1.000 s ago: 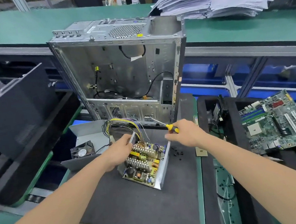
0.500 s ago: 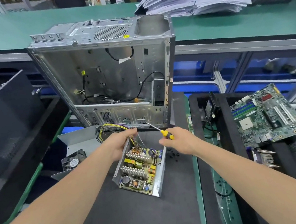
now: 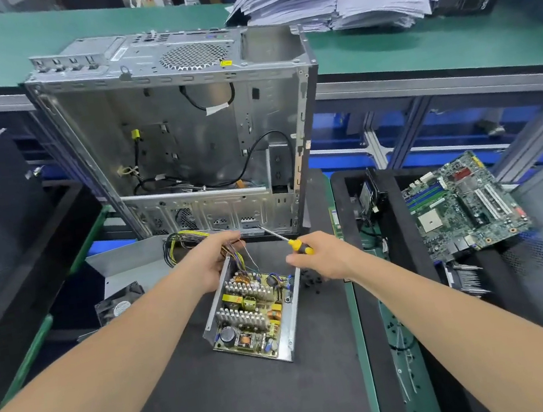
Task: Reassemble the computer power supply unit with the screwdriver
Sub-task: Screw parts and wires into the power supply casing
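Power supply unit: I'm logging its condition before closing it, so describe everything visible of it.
The power supply unit lies cover off on the dark mat, a grey sheet-metal tray with upright side walls, set at a slant. Inside sits a circuit board with silver finned heatsinks, yellow transformers and copper coils. Yellow and black wires leave its far end, where the left hand holds them. The right hand, gripping the screwdriver, is near its far right corner.
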`<action>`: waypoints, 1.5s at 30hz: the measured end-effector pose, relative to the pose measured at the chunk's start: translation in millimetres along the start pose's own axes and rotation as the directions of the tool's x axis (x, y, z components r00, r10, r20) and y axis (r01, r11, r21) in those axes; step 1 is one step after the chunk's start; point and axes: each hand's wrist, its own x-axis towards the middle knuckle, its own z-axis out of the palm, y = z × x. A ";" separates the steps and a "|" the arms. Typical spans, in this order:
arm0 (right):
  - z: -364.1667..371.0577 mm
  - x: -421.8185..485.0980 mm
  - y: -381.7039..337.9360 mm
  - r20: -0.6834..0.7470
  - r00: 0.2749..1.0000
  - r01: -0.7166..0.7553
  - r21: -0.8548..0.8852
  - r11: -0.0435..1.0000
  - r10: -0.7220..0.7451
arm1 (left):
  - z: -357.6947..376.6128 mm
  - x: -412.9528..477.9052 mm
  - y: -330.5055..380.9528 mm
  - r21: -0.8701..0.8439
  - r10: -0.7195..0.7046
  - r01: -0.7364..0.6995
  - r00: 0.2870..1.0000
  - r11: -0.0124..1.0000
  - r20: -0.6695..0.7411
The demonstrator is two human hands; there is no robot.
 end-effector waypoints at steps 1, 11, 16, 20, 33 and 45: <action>0.0 -0.8 -0.5 0.001 1.000 -0.006 0.004 1.000 0.006 | 1.2 2.6 -0.3 0.035 -0.003 0.005 0.999 0.999 -0.047; 3.0 0.5 -0.7 0.052 0.998 -0.043 0.026 0.999 0.041 | -8.3 -5.6 -5.7 0.055 -0.032 0.045 0.978 0.997 -0.204; 6.1 1.5 -2.0 0.073 0.996 -0.044 0.023 0.999 0.042 | -10.3 -13.2 -14.0 -0.229 -0.020 -0.014 0.989 0.973 -0.146; 6.4 3.2 -2.2 0.086 0.996 -0.036 0.031 0.999 0.034 | 2.2 -20.2 -8.3 -0.326 0.097 -0.119 0.992 0.938 -0.082; 3.6 8.4 -0.3 0.180 0.983 -0.062 0.151 0.987 0.034 | -3.6 -21.2 -15.6 0.022 0.378 -0.378 0.926 0.926 0.010; 2.2 6.7 0.2 0.236 0.971 -0.090 0.171 0.981 0.048 | -23.2 -19.8 -10.6 0.014 0.088 -0.087 0.974 0.996 -0.208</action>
